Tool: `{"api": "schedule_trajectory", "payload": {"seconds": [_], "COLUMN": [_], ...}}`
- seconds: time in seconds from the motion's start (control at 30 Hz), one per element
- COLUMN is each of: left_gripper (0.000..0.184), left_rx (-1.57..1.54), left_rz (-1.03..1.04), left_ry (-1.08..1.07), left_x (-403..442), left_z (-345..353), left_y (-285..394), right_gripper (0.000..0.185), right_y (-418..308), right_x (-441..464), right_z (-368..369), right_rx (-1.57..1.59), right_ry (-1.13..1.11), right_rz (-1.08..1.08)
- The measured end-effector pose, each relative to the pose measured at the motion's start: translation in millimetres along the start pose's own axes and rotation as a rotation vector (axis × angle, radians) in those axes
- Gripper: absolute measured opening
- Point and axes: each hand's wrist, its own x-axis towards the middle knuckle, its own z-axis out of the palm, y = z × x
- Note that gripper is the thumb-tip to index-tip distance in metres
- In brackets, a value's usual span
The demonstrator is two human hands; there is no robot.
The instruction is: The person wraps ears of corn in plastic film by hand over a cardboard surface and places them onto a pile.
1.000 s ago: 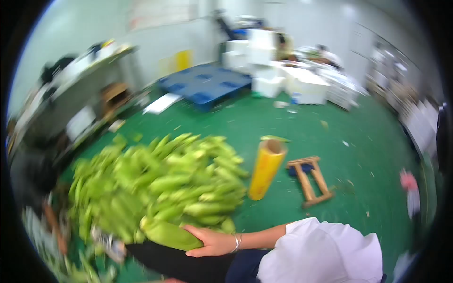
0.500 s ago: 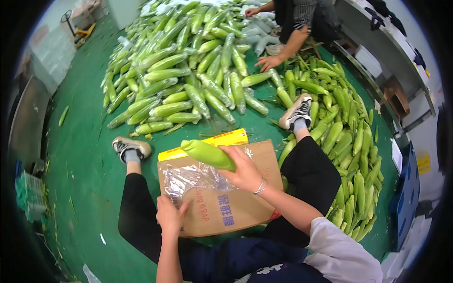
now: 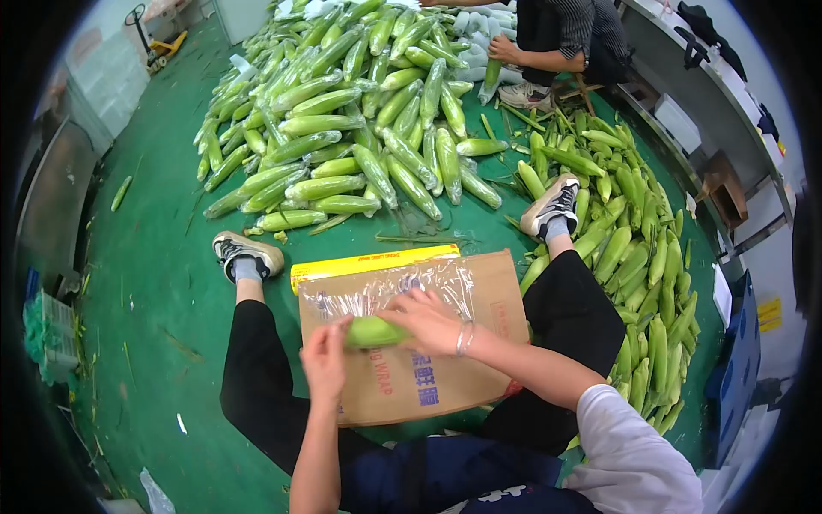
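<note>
A green ear of corn in its husk (image 3: pixel 375 332) lies level between my hands, low over a cardboard sheet (image 3: pixel 462 368) between my legs. My right hand (image 3: pixel 425 321) grips its right end from above, the fingers blurred. At the left end, my left hand (image 3: pixel 324 360) is closed with its fingertips pinched against the ear; whether film is also pinched there I cannot tell. Clear plastic wrap (image 3: pixel 437 284) stretches over the upper part of the cardboard, just beyond the ear. A yellow cling-film box (image 3: pixel 377 259) lies along the cardboard's far edge.
A large pile of wrapped corn (image 3: pixel 342 128) lies ahead, and unwrapped corn (image 3: pixel 655 283) is heaped to my right. A co-worker's hand (image 3: pixel 505 50) holds an ear at the back right. A plastic crate (image 3: pixel 58 338) stands at the left; the floor (image 3: pixel 163 283) is green.
My right hand has lowered the ear of corn toward me and turned it level. My left hand has risen from the cardboard's left edge to the ear's end. The co-worker now holds an ear.
</note>
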Motion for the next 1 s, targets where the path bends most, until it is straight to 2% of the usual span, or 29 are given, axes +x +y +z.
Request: {"api": "schedule_trajectory", "payload": {"seconds": [0.07,0.2,0.23,0.27,0.3,0.33,0.37,0.47,0.5,0.57,0.6,0.63,0.67,0.73,0.77,0.8,0.87,0.93,1.0], "left_gripper": [0.036,0.060,0.064,0.067,0.058,0.056,0.054,0.043,0.042,0.045,0.053,0.057,0.062,0.066,0.065,0.062,0.062,0.059,0.058], "left_rx": [0.924,1.134,1.168,1.205,1.178,1.188,1.196,1.117,1.084,0.956,0.995,1.053,1.112,1.019,1.024,1.006,1.054,1.054,0.988], "left_rz": [0.690,0.586,0.585,0.586,0.675,0.675,0.678,0.704,0.689,0.558,0.482,0.397,0.311,0.463,0.488,0.648,0.730,0.651,0.598], "left_ry": [-0.147,-0.367,-0.404,-0.447,-0.422,-0.451,-0.467,-0.547,-0.598,-0.739,-0.848,-0.852,-0.858,-0.492,-0.406,-0.454,-0.420,-0.445,-0.480], "left_x": [18.1,25.2,31.7,37.2,40.9,41.2,44.0,15.5,-5.8,-55.0,-71.3,-76.0,-76.1,-51.7,-40.6,-24.3,-3.7,18.3,14.6], "left_z": [11.3,22.4,19.3,17.0,18.3,15.3,13.0,17.7,16.1,11.8,9.2,8.5,8.4,14.4,13.7,13.6,25.8,24.0,25.1], "left_y": [-9.9,15.2,11.1,7.2,3.3,0.1,-2.0,4.5,6.4,13.3,21.8,28.1,29.3,30.3,20.1,11.5,3.9,-14.2,-15.7], "right_gripper": [0.071,0.063,0.049,0.045,0.041,0.037,0.020,0.014,0.020,0.023,0.027,0.030,0.037,0.035,0.036,0.037,0.037,0.039,0.045], "right_y": [-6.3,-23.8,-27.1,-17.4,2.4,25.4,52.9,22.2,0.7,-36.7,-46.0,-61.4,-64.1,-30.8,-5.6,15.3,41.5,34.6,42.2], "right_x": [-4.0,-70.7,-78.2,-84.7,-92.9,-100.9,-106.7,-96.9,-98.5,-121.6,-134.1,-140.0,-133.2,-89.1,-57.0,-26.4,31.5,64.6,70.6], "right_z": [-0.6,23.1,25.6,29.6,40.0,48.0,44.0,-22.9,-28.1,-11.9,21.8,45.3,44.9,32.1,22.9,20.7,35.3,55.2,44.7], "right_rx": [-0.055,0.009,0.001,-0.095,-0.185,-0.275,-0.249,0.455,0.848,0.510,0.469,0.245,0.110,-0.077,-0.209,-0.338,-0.175,0.565,0.527], "right_ry": [0.145,0.719,0.727,0.642,0.557,0.474,0.494,0.812,0.763,0.509,0.362,0.334,0.306,0.220,0.326,0.426,0.088,-0.045,-0.341], "right_rz": [0.046,0.394,0.475,0.428,0.389,0.347,0.335,0.579,0.740,0.714,0.603,0.370,0.295,0.446,0.384,0.324,0.159,0.086,-0.082]}}
